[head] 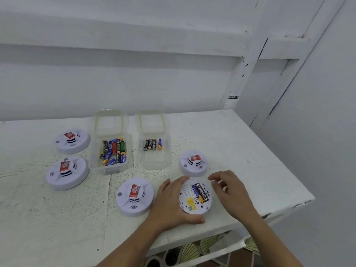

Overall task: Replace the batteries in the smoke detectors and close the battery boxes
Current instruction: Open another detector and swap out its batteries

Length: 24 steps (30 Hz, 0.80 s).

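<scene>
Fingers (180,179) of the left hand (171,201) curl round the rim of the upturned smoke detector (187,195), low and right of centre in the frame, with the thumb at its near edge. Batteries (200,192) lie in its uncovered bay. Just right of it, the right hand (233,191) has bent fingers; whether they pinch anything cannot be told. Four other detectors (134,195) and two clear boxes (110,166) sit above and to the left.

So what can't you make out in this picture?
Head view throughout.
Right hand: fingertips blurred, so whether they pinch anything is unclear.
Upturned detector: label print too small; left hand grips and covers its left rim.
Other four detectors: battery sides face the table.
Left box: piled batteries hide each other.
</scene>
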{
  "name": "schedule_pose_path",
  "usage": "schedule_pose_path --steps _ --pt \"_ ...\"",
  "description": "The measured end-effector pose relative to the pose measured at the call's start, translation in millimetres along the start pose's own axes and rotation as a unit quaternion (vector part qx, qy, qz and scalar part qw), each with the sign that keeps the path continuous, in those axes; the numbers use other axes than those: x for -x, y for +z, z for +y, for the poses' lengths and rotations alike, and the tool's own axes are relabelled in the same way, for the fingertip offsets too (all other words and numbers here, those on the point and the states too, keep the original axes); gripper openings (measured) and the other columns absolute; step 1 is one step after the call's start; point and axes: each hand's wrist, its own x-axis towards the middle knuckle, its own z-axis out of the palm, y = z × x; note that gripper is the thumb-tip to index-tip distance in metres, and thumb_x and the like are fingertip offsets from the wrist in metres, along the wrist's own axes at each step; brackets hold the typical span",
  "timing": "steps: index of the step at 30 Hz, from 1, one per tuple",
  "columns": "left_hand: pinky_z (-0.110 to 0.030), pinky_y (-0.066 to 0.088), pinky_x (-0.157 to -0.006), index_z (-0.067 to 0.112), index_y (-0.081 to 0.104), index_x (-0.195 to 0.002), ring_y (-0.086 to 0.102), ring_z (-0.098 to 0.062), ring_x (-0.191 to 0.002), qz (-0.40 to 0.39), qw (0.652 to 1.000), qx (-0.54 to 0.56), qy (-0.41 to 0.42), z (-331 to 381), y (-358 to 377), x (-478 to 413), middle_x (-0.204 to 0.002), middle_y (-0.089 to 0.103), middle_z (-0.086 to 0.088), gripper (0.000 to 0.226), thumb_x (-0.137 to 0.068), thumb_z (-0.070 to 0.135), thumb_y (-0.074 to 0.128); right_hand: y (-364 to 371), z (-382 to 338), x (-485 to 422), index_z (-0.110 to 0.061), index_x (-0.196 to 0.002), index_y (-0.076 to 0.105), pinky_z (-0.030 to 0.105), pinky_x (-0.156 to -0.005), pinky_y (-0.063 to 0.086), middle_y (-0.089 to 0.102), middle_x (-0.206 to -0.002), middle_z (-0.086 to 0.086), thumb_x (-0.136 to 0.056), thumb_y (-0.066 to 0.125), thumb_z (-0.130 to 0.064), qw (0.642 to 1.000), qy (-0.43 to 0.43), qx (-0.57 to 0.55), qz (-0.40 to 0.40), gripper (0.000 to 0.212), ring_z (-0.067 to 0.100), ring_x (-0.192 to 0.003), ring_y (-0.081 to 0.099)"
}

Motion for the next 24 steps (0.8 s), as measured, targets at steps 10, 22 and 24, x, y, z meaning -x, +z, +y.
schedule_pose_path --steps 10,22,24 --pt "-0.02 -0.003 -0.116 0.027 0.026 -0.144 0.011 0.032 -0.101 0.015 0.999 -0.035 0.023 1 4 -3 -0.129 0.031 0.029 0.117 -0.044 0.075 0.063 10 -19 -12 -0.017 -0.095 0.058 0.013 -0.055 0.035 0.043 -0.085 -0.01 -0.092 0.049 -0.017 0.984 -0.102 0.099 -0.112 0.009 0.003 -0.063 0.045" --pt "-0.013 -0.007 -0.111 0.025 0.026 -0.145 0.012 0.02 -0.107 0.021 0.999 -0.027 0.029 6 2 -1 -0.133 0.033 0.027 0.116 -0.046 0.074 0.059 5 -29 -15 -0.02 -0.079 0.042 0.021 -0.053 0.032 0.046 -0.067 -0.004 -0.086 0.053 -0.017 0.982 -0.125 0.066 -0.124 0.014 0.009 -0.057 0.038" --pt "-0.014 0.0 -0.112 0.028 0.025 -0.143 0.014 0.019 -0.108 0.018 1.0 -0.003 0.012 6 3 0 -0.126 0.029 0.035 0.111 -0.049 0.065 0.071 7 -29 -10 -0.02 -0.079 0.046 0.017 -0.05 0.036 0.05 -0.065 -0.006 -0.086 0.056 -0.012 0.991 -0.085 -0.002 -0.104 0.014 0.006 -0.054 0.044"
